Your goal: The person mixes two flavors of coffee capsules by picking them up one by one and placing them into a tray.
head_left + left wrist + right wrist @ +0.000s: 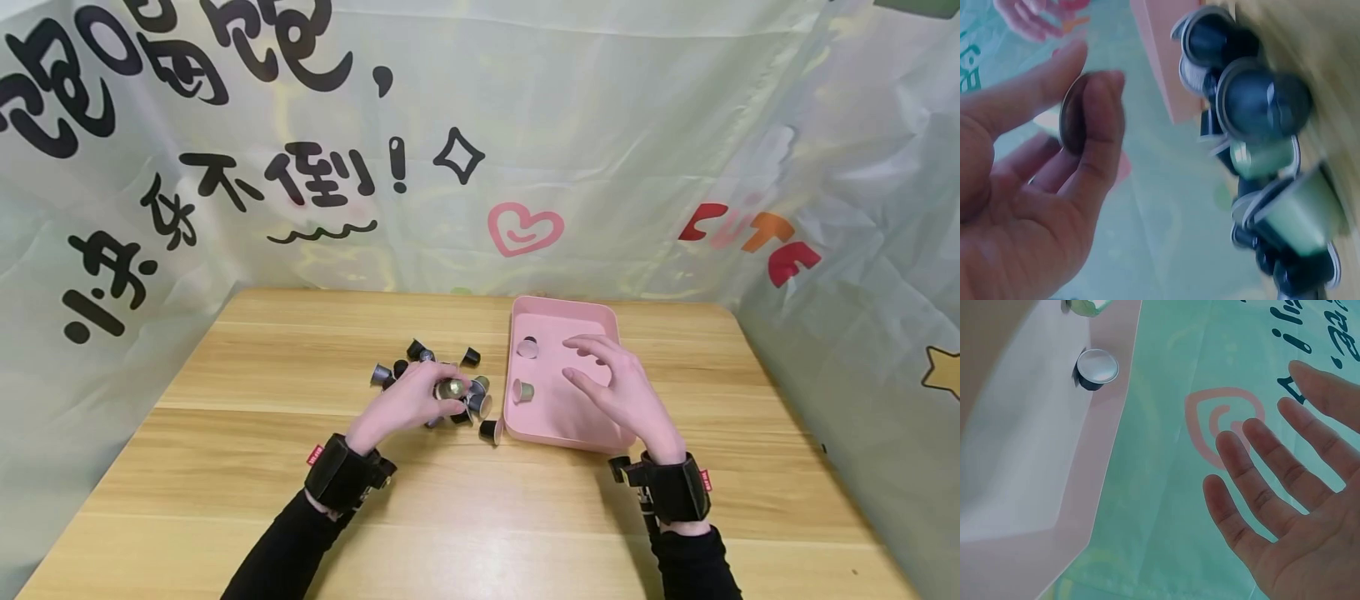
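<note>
My left hand [405, 402] pinches a greenish coffee capsule [451, 388] between thumb and fingers, above a heap of capsules. In the left wrist view the pinched capsule [1073, 119] shows its round face edge-on. Dark, grey-blue and green capsules [1266, 103] lie jumbled close by. To the right, my right hand [628, 393] hovers over the pink tray [558, 423] with fingers spread and nothing held. Inside the tray, along its left side, sit a dark capsule with a pale lid [528, 347] and a light green capsule [523, 391].
A black capsule [491, 431] lies by the tray's lower left corner, and another black capsule [471, 357] lies behind the heap. The wooden table [300, 358] meets a printed cloth backdrop [630, 167] at the back and sides.
</note>
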`<move>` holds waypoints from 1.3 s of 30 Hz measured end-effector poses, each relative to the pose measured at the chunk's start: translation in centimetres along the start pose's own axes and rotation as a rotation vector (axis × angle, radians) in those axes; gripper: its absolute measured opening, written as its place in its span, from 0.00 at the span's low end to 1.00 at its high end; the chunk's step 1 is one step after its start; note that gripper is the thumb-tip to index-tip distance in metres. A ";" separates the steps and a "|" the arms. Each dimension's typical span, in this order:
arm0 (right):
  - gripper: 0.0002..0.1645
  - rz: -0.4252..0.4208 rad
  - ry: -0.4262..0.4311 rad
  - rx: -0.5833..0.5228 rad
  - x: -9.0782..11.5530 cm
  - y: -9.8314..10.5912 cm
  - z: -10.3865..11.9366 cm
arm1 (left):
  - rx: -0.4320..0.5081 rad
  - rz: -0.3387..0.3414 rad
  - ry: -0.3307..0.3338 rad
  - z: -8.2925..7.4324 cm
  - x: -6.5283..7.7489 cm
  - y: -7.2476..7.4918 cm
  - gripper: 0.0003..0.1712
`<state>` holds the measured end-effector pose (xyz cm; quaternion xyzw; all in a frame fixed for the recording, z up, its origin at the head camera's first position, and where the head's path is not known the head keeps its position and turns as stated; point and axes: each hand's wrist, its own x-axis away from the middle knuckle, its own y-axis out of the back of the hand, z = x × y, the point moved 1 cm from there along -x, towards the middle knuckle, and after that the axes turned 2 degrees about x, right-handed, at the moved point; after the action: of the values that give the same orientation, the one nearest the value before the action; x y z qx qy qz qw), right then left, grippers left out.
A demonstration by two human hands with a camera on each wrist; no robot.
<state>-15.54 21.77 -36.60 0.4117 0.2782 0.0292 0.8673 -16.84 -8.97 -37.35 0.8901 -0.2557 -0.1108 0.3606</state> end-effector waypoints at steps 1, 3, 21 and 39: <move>0.23 0.000 0.000 0.000 0.0 0.0 0.0 | 0.010 -0.009 -0.008 -0.1 -0.2 -0.1 0.18; 0.23 -0.001 0.001 -0.002 0.0 0.0 0.0 | 0.034 -0.031 -0.015 -0.4 -0.5 -0.4 0.20; 0.23 0.000 0.001 -0.012 0.0 0.0 0.0 | 0.088 -0.020 -0.038 -2.5 -7.3 -2.4 0.22; 0.22 0.008 0.008 -0.020 0.0 -0.1 0.2 | 0.379 -0.043 0.034 -1.6 -5.9 -2.9 0.32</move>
<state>-15.50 21.62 -36.54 0.4039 0.2795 0.0373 0.8703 -20.15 -3.16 -38.14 0.9491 -0.2469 -0.0530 0.1883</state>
